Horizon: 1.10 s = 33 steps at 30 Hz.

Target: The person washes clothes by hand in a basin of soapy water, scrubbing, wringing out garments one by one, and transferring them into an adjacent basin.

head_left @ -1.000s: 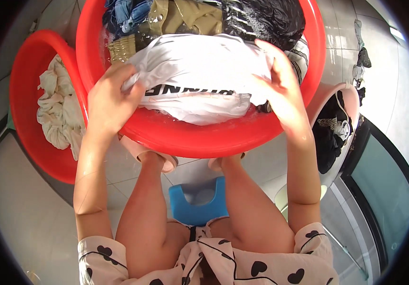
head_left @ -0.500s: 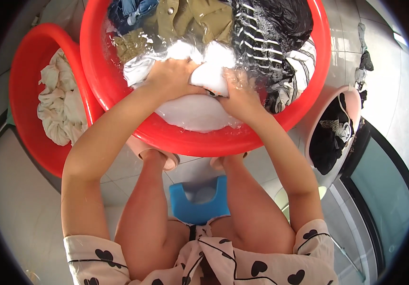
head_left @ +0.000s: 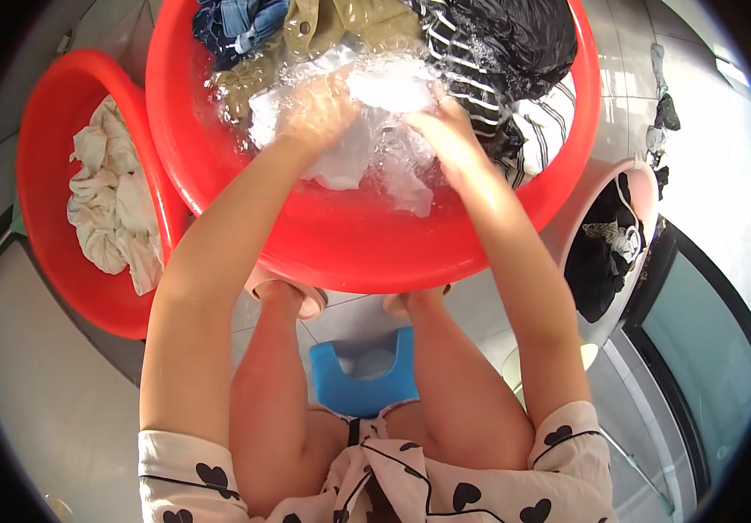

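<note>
Both hands — left hand (head_left: pixel 327 109), right hand (head_left: pixel 445 131) — clenched on white garment (head_left: pixel 367 148) in water-filled red basin (head_left: pixel 375 253).

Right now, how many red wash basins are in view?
2: the big red basin in front holding the wet clothes, and a second red basin at left holding pale wrung cloth. None seems hidden.

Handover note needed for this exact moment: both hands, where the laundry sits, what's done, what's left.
Left hand: in the water, gripping the white wet garment.
Right hand: gripping the same garment from the other side.
Garment lies in the large red plastic basin, with a blue denim piece, an olive garment and striped and black clothes at the far side.
Done: cream wrung clothes lie in the smaller red tub on the left.
Left: white garment and the others in the basin.
</note>
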Tool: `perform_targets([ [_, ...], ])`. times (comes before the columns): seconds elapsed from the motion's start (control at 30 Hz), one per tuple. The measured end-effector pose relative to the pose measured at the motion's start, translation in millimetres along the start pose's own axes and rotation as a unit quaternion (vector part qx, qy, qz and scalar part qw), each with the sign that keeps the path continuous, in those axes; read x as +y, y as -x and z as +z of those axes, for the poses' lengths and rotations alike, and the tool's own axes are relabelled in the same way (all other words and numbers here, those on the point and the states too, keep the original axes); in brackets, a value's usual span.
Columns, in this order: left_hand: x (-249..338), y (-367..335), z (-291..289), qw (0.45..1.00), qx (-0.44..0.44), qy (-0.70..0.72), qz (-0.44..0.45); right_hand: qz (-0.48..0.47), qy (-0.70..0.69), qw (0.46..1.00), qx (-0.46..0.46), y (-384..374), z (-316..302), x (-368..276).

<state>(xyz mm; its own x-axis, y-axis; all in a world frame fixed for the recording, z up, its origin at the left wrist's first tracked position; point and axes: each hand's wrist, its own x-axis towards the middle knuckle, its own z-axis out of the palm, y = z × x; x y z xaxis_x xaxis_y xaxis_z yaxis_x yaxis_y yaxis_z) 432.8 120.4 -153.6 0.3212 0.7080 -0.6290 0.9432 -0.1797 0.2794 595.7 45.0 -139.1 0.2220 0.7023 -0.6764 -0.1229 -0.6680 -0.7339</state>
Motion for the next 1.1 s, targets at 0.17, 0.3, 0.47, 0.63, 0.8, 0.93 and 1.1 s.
perform_targets([
  [0.17, 37, 40, -1, 0.74, -0.004, 0.672, -0.034, 0.014, -0.126, 0.991, 0.032, 25, -7, 31],
  [0.3, 57, 90, 9, 0.669, -0.052, 0.719, 0.181, 0.043, -0.5, 0.838, -0.214, 29, -11, 18],
  [0.47, 69, 118, 1, 0.853, 0.21, 0.319, 0.356, 0.131, -0.578, 0.805, -0.007, 32, 6, 29],
  [0.63, 54, 107, -19, 0.889, 0.176, 0.294, 0.304, -0.117, -0.036, 0.993, -0.008, 59, -9, 13],
  [0.8, 4, 93, -41, 0.94, 0.246, 0.151, 0.181, -0.212, 0.278, 0.935, 0.061, 92, -25, -9],
  [0.93, 8, 83, -2, 0.922, 0.218, -0.066, 0.312, -0.3, 0.419, 0.856, 0.04, 87, -8, 9],
  [1.1, -2, 22, 36, 0.948, 0.152, -0.106, 0.258, -0.211, 0.512, 0.833, 0.012, 41, -2, 37],
])
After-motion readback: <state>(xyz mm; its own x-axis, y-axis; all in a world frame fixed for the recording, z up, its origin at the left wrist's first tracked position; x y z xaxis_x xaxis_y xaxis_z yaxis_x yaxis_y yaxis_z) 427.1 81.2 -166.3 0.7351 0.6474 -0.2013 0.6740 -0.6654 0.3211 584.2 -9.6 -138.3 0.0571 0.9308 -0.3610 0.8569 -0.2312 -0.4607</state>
